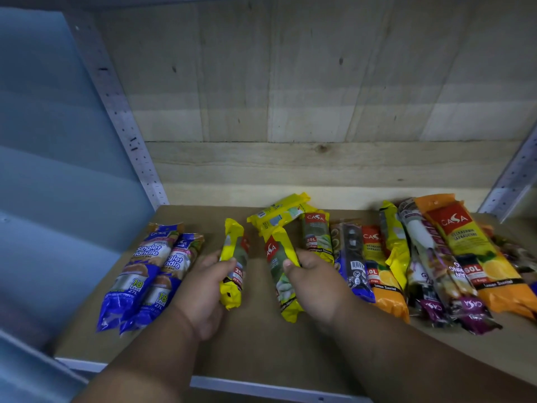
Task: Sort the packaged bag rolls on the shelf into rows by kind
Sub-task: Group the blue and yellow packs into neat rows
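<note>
Two blue bag rolls [136, 274] lie side by side at the shelf's left. My left hand [203, 289] grips a yellow bag roll [234, 257] just right of them. My right hand [313, 283] holds a second yellow bag roll [279, 257] near the middle. Behind it lie two more yellow rolls, one flat across the back [279, 212] and one upright [316, 234]. On the right sits a mixed heap: a dark blue roll [353, 260], orange rolls [470, 251], another yellow roll [393, 242] and purple rolls [453, 289].
The brown shelf board [255, 344] has a pale metal front edge [261, 386]. A wooden plank wall [319, 112] closes the back. Perforated metal uprights stand at the left [128, 126] and right [514, 175]. A blue panel [52, 170] bounds the left side.
</note>
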